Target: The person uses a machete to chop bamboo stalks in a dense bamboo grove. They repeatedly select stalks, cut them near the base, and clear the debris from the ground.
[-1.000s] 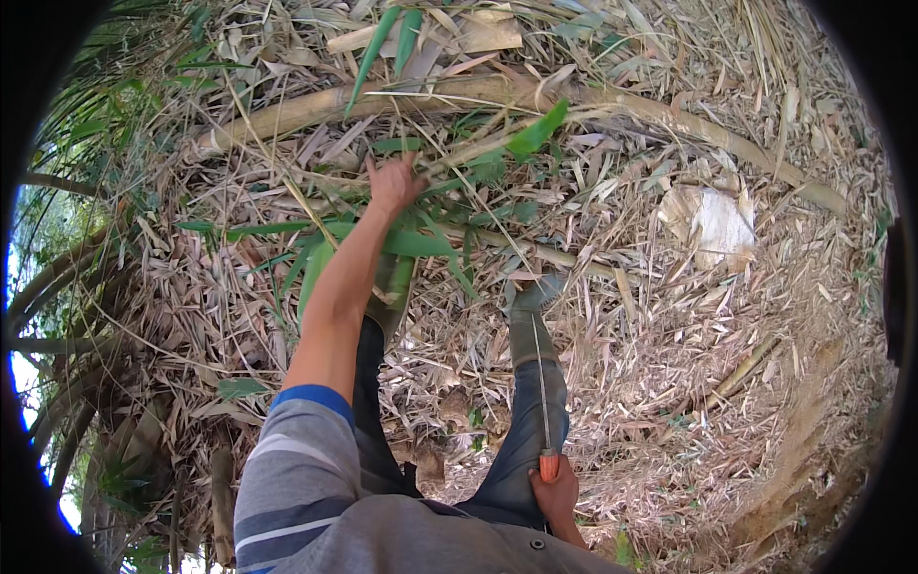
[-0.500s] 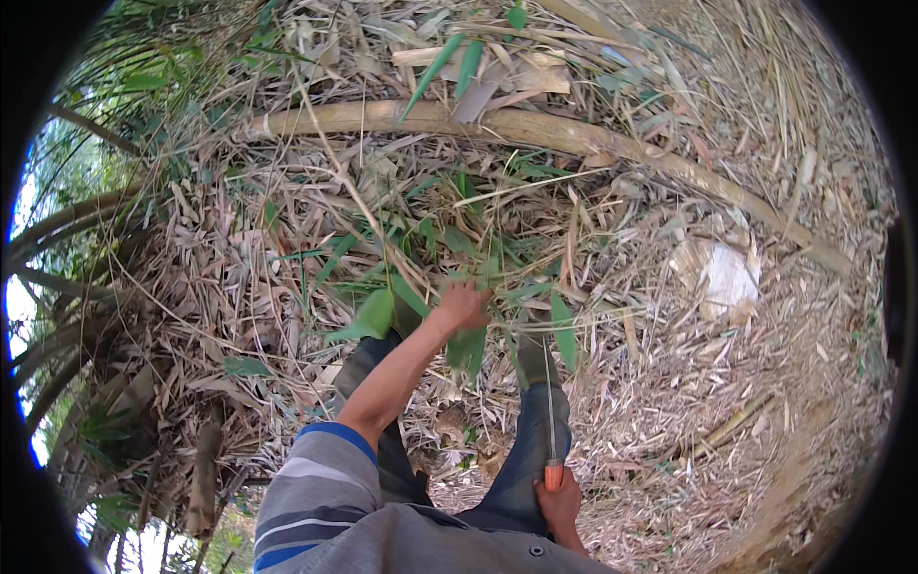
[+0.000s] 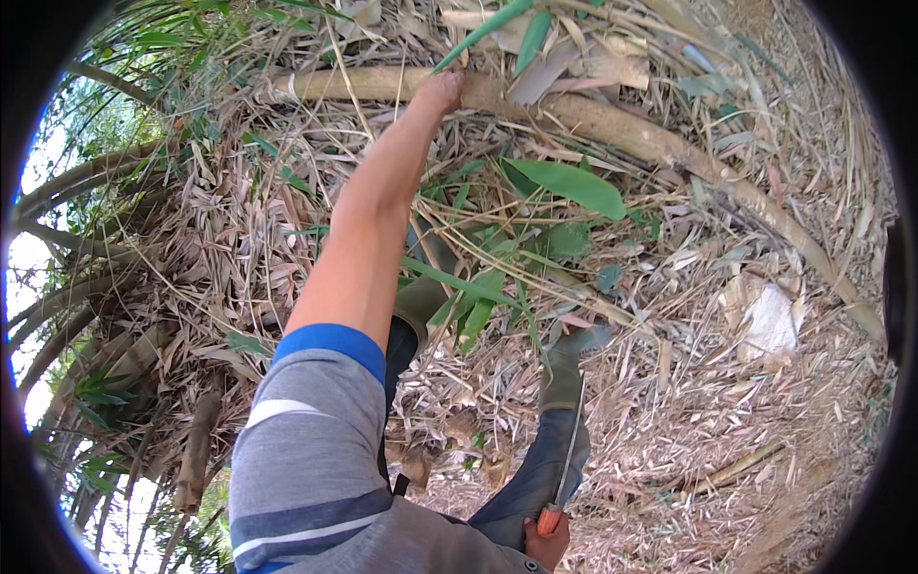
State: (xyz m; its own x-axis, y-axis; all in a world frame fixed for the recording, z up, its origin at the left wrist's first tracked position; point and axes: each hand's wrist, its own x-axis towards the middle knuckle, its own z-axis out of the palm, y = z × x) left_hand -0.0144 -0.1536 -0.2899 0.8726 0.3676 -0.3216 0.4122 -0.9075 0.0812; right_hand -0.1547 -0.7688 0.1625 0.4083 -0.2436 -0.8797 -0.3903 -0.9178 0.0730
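My left arm stretches far forward. My left hand (image 3: pixel 440 91) is closed at the thick fallen bamboo pole (image 3: pixel 583 117), beside a narrow green leaf (image 3: pixel 486 34); what its fingers hold, if anything, is hidden. Low by my right thigh, my right hand (image 3: pixel 547 543) grips the orange handle (image 3: pixel 549 521) of a tool with a long, thin metal blade (image 3: pixel 572 445) pointing forward. The blade shows nearly edge-on. Leafy green bamboo twigs (image 3: pixel 478 292) lie across and in front of my boots, with one broad leaf (image 3: pixel 574 187) on the right.
Dry bamboo leaves and chips (image 3: pixel 669 402) cover the ground. A pale stump-like piece (image 3: pixel 773 320) sits at the right. Bamboo stalks (image 3: pixel 72 182) rise at the left edge, with a cut stalk (image 3: pixel 196 454) below them. My boot (image 3: pixel 562 368) stands among the twigs.
My left hand has moved forward from the leafy twigs near my boots to the bamboo pole. My right hand keeps its hold on the orange-handled blade. The view has shifted.
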